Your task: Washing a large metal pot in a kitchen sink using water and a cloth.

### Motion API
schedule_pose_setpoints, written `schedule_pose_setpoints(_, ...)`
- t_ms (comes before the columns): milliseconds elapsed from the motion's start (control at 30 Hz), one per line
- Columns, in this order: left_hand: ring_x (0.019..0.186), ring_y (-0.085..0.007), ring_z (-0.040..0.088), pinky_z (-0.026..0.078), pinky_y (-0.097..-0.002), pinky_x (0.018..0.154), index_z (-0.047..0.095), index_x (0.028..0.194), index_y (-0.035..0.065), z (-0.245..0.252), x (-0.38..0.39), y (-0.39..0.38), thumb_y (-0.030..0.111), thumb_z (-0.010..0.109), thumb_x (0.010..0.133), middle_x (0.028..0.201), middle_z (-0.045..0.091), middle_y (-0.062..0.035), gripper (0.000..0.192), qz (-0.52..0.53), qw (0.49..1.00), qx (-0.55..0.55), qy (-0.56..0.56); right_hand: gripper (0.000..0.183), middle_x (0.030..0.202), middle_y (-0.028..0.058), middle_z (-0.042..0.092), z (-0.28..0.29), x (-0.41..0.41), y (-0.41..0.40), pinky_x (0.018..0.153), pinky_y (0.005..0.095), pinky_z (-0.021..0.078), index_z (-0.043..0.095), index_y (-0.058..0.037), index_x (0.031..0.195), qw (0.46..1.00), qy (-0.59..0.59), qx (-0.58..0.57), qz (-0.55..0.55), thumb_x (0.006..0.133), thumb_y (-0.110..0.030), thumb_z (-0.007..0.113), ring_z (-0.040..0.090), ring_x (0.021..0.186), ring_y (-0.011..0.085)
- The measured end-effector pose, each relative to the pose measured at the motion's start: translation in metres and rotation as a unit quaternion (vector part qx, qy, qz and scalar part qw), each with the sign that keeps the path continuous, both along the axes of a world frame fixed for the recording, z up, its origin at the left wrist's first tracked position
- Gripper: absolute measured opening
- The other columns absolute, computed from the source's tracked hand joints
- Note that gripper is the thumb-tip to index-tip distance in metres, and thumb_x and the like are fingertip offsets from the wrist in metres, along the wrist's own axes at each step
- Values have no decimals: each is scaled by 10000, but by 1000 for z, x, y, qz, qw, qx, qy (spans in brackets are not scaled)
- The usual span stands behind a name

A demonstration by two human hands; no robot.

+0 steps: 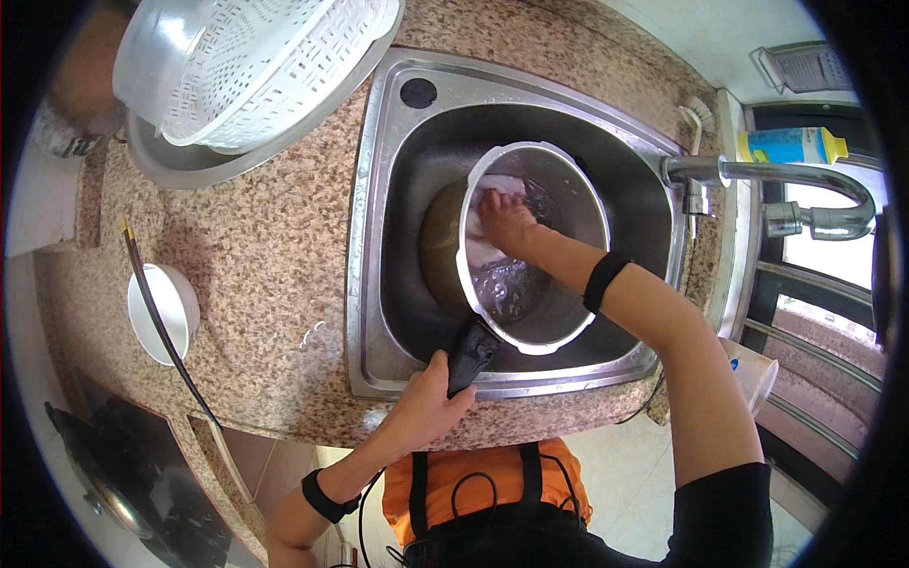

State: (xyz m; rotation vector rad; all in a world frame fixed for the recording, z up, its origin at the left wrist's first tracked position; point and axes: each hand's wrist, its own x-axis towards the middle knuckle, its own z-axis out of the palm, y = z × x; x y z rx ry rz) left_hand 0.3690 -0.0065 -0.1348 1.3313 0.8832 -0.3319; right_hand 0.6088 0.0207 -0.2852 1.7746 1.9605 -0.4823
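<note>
A metal pressure cooker pot stands tilted in the stainless steel sink, with water and something pale and soft inside. My left hand grips the pot's black handle near the sink's front edge. Reaching into the pot, my right hand lies on the pale item, which looks like raw meat or a cloth; I cannot tell which. The right fingers are partly hidden, so their hold is unclear.
A white plastic colander rests in a metal basin at the upper left. A white bowl with dark chopsticks across it stands on the granite counter. The faucet is on the right, near a blue and yellow bottle.
</note>
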Motion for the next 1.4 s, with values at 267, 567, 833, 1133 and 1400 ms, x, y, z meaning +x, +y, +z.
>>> schedule_pose_setpoints(267,610,-287,551,406,-351,538,391,852,-51,-1,1,0,207,590,729,675,513,-192,349,6,1000,24,-19,328,925,188,559,1,3,-40,711,428,440,557,0,990,938,-73,-318,118,702,-155,544,530,903,317)
schedule_pose_setpoints(567,617,-274,548,416,-347,528,371,867,-53,-11,-3,-4,205,583,737,687,497,-206,359,-29,999,15,-30,342,960,159,549,35,-28,-17,744,363,426,511,-34,1032,852,299,-430,10,728,-181,564,538,868,249)
schedule_pose_setpoints(833,571,-273,554,420,-354,501,345,860,-59,2,5,-4,189,572,745,633,495,-195,355,-34,998,26,-49,245,827,81,568,49,-35,-9,651,264,431,522,5,934,658,613,-207,-386,692,-20,495,527,728,141)
schedule_pose_setpoints(1133,440,-197,528,409,-299,390,322,826,-34,3,11,-18,177,550,761,576,506,-150,318,-75,984,153,-41,240,824,72,541,152,-17,-32,632,263,443,499,30,943,608,643,-55,-462,735,-81,454,526,761,143)
schedule_pose_setpoints(1400,402,-162,512,408,-290,374,331,783,-23,68,41,-9,172,543,765,540,519,-118,289,-100,989,90,52,348,946,87,511,168,-27,-47,634,320,443,446,5,1048,446,714,-20,-539,811,-247,412,511,820,161)
